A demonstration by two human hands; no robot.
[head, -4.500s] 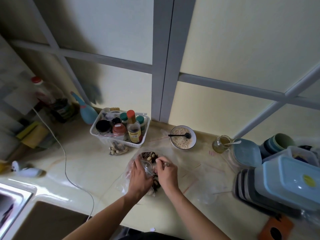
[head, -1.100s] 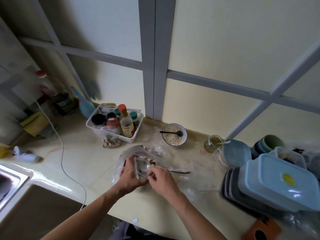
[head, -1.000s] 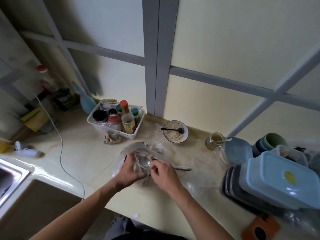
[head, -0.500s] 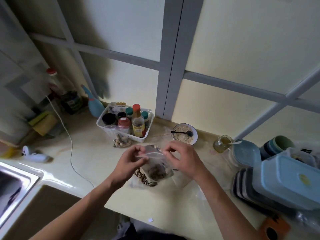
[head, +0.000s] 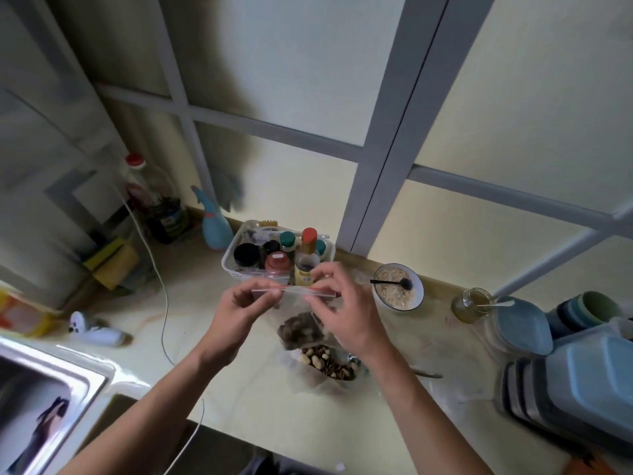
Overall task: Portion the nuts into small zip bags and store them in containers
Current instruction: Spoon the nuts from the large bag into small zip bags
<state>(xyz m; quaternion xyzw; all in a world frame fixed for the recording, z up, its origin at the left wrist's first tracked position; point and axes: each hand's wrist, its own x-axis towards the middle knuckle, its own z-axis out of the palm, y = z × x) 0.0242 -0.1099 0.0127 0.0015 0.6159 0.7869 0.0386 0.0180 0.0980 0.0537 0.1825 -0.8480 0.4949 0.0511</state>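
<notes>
Both hands raised above the pale yellow countertop [head: 239,382], holding a small clear zip bag [head: 301,323] between them. The bag hangs off the counter, a dark clump of nuts sagging in its lower part. Its red-striped zip strip [head: 291,290] runs roughly level between the two hands.

Left hand [head: 236,320] — thumb and fingertips curled in, pinching the left end of the zip strip. Right hand [head: 342,313] — fingers bent over the right end, thumb and forefinger pinching the strip; the remaining fingers are loosely curled. Whether the strip is pressed closed along its length cannot be told.

Directly below the bag, on the counter, a larger crumpled clear plastic bag [head: 325,368] lies open, with pale and dark mixed nuts showing inside.

Behind the hands: a white plastic basket [head: 230,269] packed with jars and bottles. To its right, a white bowl of oats [head: 397,287] with a black spoon in it, then a small glass jar of yellowish liquid [head: 474,305]. Far right edge: a stack of blue-grey lidded plastic containers [head: 582,382]. Lower left: the corner of a steel sink [head: 51,399], with a thin white cable [head: 161,303] trailing across the counter near it.
</notes>
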